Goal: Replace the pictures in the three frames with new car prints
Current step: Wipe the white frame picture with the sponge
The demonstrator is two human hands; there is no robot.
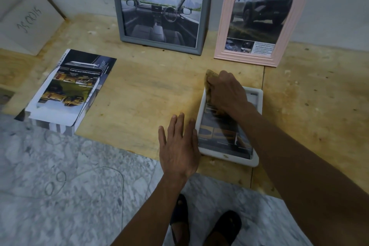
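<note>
- Box, upper left of the picture, white, handwriting on its side, leaning by the wall.
- Prints, left of centre: loose stack of car brochure sheets on the plywood, near edge hanging over the marble floor.
- Grey frame, top centre, upright against the wall, shows a car interior.
- Left hand, lower centre, flat on the plywood, fingers straight, little-finger side touching the left edge of the white frame.
- White frame lies flat, right of centre, car print showing inside it.
- Right hand rests on the white frame's upper part, fingers curled round a tan cloth; cloth sticks out past the frame's top-left corner.
- Pink frame, upper right, arched, upright against the wall, shows a pickup truck.
- Feet in dark sandals, bottom centre.
</note>
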